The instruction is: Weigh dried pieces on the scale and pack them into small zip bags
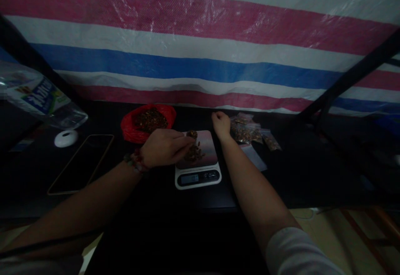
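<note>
A small white kitchen scale (198, 177) stands on the dark table with a little heap of brown dried bits (194, 153) on its platform. My left hand (164, 146) hovers over the platform's left side, fingers pinched together on some of the brown bits. A beaded bracelet circles that wrist. My right hand (221, 124) rests beyond the scale's far right corner, curled into a loose fist; what it holds, if anything, is hidden. Behind the left hand lies an open red plastic bag (128, 128) filled with the same brown material.
Several small clear bags of brown bits (253, 133) lie right of the right hand. A phone (81, 163) lies flat at left, beside a white round object (66, 138) and a lying plastic bottle (37, 96). A striped tarp (200, 50) hangs behind the table.
</note>
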Available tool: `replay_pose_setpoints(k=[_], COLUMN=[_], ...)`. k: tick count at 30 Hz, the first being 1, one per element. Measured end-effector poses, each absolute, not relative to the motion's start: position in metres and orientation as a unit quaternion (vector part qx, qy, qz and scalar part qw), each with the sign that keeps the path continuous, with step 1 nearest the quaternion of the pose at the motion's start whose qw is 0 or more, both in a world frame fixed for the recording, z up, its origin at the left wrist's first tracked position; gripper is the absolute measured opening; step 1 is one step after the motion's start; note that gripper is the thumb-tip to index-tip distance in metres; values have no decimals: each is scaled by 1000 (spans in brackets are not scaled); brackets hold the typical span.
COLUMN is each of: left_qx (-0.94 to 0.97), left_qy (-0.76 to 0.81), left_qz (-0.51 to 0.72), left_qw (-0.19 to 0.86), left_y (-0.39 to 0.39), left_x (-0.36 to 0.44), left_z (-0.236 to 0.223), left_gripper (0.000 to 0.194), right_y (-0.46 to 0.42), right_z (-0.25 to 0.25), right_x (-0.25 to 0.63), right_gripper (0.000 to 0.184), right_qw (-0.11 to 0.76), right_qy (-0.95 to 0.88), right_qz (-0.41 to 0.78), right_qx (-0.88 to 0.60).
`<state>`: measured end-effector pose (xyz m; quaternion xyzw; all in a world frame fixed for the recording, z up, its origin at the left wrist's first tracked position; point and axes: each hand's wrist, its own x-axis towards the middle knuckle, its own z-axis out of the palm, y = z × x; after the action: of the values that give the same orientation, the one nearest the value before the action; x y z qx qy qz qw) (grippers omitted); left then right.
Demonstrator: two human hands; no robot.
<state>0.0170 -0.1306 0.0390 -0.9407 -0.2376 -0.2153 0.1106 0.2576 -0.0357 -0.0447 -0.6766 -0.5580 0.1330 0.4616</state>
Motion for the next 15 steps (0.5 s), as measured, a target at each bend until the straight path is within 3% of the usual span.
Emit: replay_pose_setpoints(k=[5, 9, 15], left_qx=[-903, -864, -872], left_qy=[-296, -363, -409], left_qz=[-259, -307, -238], left_qw=[169, 167, 123], left_y=[-108, -88, -82], left_x=[-6, -18, -20], left_z=[36, 23, 18], left_gripper=[35, 27, 34], right_y=[-39, -47, -88], right_z=[-45, -37, 24], right_x=[256, 255, 244], right_gripper=[30, 30, 30], right_qw=[479, 530, 590], right_qy=[-553, -523, -511], right_qz=[128, 88, 46], right_qx=[-670, -662, -624])
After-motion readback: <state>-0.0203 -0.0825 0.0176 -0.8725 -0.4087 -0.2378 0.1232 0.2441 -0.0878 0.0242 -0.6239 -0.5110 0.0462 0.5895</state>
